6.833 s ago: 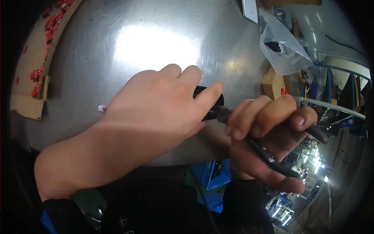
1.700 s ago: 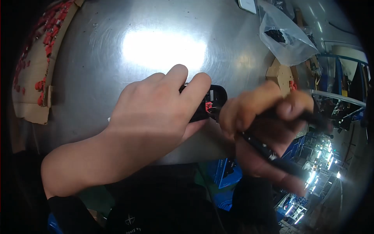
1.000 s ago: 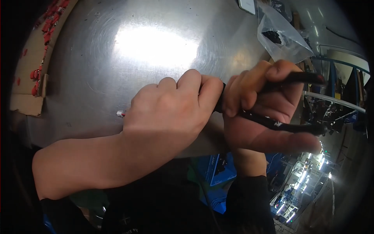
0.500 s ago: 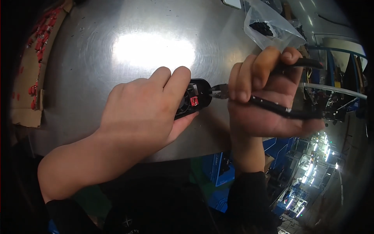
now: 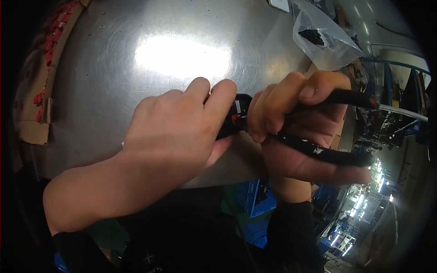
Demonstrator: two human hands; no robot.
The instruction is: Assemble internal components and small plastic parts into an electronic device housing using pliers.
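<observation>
My left hand (image 5: 170, 123) is wrapped over a black plastic housing (image 5: 245, 101), pressing it to the metal table and covering most of it. At the housing's right end a small red part (image 5: 236, 119) shows inside. My right hand (image 5: 284, 109) grips a pair of pliers (image 5: 339, 154) by black, worn handles, which point right and stand apart. The pliers' jaws are mostly behind my right fingers, close against the red part; whether they clamp it I cannot make out.
On the left of the metal table (image 5: 104, 50), an open cardboard box (image 5: 34, 129) holds several red parts. A clear plastic bag (image 5: 334, 54) with black pieces lies at the far right, near a pale flat device (image 5: 279, 4). Blue boxes (image 5: 263, 204) stand below the table's near edge.
My right hand has moved left and toward me with the pliers, bringing their jaws from the housing's end to the red part. My left hand still holds the housing.
</observation>
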